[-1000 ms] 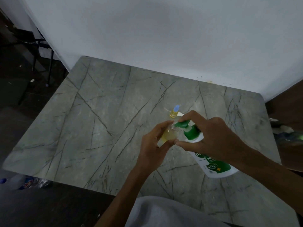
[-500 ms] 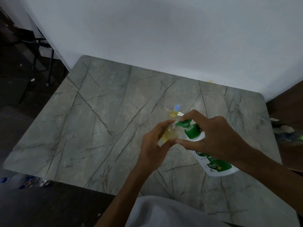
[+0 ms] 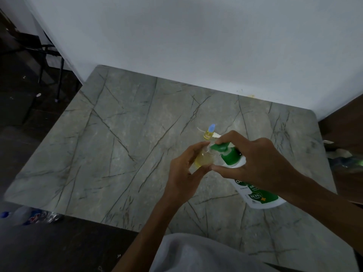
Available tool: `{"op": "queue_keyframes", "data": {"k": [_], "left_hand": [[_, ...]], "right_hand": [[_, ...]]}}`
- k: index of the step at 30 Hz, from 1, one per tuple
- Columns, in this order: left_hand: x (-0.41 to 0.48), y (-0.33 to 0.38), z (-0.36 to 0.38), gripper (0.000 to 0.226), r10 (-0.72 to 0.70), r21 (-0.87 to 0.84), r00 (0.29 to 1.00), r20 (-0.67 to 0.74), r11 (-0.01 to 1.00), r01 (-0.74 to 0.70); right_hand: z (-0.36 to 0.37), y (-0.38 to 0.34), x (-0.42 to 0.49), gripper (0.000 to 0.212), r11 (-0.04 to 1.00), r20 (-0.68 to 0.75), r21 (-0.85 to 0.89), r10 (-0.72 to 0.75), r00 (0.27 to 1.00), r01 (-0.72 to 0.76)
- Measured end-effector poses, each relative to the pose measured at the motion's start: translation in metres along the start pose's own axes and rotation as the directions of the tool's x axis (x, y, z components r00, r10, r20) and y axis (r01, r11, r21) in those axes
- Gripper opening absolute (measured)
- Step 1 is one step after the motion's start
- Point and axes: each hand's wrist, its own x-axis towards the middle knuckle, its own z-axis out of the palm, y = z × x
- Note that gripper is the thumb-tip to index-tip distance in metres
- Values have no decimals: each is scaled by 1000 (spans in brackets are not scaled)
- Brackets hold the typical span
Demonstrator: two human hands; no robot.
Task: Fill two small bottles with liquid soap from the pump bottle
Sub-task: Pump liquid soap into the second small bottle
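Note:
A white pump bottle [image 3: 255,195] with a green pump head [image 3: 228,152] and green label stands on the marble table [image 3: 121,154]. My right hand [image 3: 253,163] curls over the pump head, a finger on top and the thumb by the neck. My left hand [image 3: 184,173] grips a small clear bottle [image 3: 204,160] holding yellow soap, its mouth right under the green spout. Behind them a second small bottle [image 3: 209,133] with a blue cap and yellow liquid stands on the table. A small white piece lies beside it.
A white wall [image 3: 196,46] rises along the table's far edge. Dark floor and a chair frame [image 3: 49,54] lie to the left, plastic bottles [image 3: 31,214] below the table's left corner. Grey cloth [image 3: 206,254] covers my lap at the near edge.
The pump head has risen a little under my right hand. Both hands and both small bottles stay where they were.

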Motion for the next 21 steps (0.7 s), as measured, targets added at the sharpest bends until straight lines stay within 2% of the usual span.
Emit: {"op": "queue_keyframes", "data": {"k": [5,13,21], "left_hand": [[0,3,-3,50,-35,-48,999,-16,998,34],[-1,5,0,54,2,-17,1000,5,1000,-2],[1,1,-4,51,-15,-39,1000,-18,999,15]], "right_hand": [[1,2,-1,64,999,35,-34,-12,999,13],[2,-1,-1,52,999,-31,31,29,999,-28],[3,0,1,62,1000,22,-26,0,1000,1]]}}
